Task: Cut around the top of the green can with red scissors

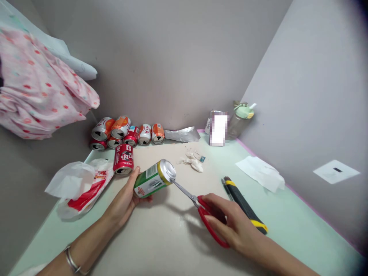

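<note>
Wrapped round a green and white drink can (pixel 151 182), my left hand (pixel 128 197) keeps it tilted above the beige board, its silver end toward the right. My right hand (pixel 227 222) grips red-handled scissors (pixel 208 222) with fingers in the loops. The blade tips touch the can at the rim of its silver end, and the blades look closed together. Whether the tip has pierced the metal cannot be made out. Just behind my left hand stands a red can (pixel 123 159).
Several cans (pixel 120 127) line the back left, beside a curled metal sheet (pixel 184 134). A plastic bag (pixel 86 191) lies left. Crumpled tissue (pixel 194 160) rests on the board (pixel 161 237). Rightward are a black-yellow utility knife (pixel 244 205), white paper (pixel 261 172) and a bottle (pixel 240 120).
</note>
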Available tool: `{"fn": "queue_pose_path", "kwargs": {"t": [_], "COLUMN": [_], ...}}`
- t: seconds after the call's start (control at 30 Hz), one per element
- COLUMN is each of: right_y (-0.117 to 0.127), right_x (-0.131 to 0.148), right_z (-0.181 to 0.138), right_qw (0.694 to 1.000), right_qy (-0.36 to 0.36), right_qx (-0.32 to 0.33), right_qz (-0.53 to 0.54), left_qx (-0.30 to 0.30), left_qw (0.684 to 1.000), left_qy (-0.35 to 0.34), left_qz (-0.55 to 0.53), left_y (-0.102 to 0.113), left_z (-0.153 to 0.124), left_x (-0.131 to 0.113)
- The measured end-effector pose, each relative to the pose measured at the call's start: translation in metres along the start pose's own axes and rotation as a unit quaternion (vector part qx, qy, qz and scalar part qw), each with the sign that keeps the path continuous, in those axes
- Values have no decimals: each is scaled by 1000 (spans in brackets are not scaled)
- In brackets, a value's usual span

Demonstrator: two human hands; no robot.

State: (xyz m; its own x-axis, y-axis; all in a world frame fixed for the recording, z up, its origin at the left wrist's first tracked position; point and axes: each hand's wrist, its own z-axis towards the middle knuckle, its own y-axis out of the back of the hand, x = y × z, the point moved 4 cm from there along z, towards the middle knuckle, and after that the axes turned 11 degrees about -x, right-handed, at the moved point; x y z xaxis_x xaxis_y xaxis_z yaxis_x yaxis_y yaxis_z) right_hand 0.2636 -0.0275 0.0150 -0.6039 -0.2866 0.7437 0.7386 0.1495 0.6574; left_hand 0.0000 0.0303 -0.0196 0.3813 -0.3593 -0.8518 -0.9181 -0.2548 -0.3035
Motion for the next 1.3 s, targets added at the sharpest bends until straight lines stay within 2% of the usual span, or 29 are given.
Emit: {"fn": "queue_pose_path", "kwargs": {"t": [0.13,0.23,0.37,0.5,0.6,0.7,0.87,0.93,1.03,1.13,1.3], "right_y": [2,2,-5,-11,-14,-16,-20,-21,-23,-25,-18], "right_x": [0,0,-3,-5,-6,-9,-11,-11,-13,-16,-16], "right_z": [4,4,1,1,3,5,3,3,4,4,2], "right_qw": [997,983,930,872,848,832,791,794,818,841,923], "right_qy": [-50,-75,-155,-221,-251,-286,-322,-313,-282,-249,-164], "right_qx": [21,62,127,143,140,128,151,150,137,136,100], "right_qz": [59,155,308,412,446,458,497,499,482,461,334], "left_qx": [0,-15,-15,-24,-56,-86,-95,-74,-41,-32,-10], "left_qw": [1000,1000,997,989,969,950,949,964,984,989,999], "left_qy": [15,2,-64,-144,-224,-270,-272,-232,-165,-138,-48], "left_qz": [1,-14,-26,17,87,130,129,104,57,33,8], "left_y": [-3,0,4,7,10,12,13,11,7,5,2], "left_z": [-1,0,2,2,-1,-6,-6,-2,3,5,4], "left_x": [0,-2,-7,-12,-17,-19,-17,-14,-10,-10,-4]}}
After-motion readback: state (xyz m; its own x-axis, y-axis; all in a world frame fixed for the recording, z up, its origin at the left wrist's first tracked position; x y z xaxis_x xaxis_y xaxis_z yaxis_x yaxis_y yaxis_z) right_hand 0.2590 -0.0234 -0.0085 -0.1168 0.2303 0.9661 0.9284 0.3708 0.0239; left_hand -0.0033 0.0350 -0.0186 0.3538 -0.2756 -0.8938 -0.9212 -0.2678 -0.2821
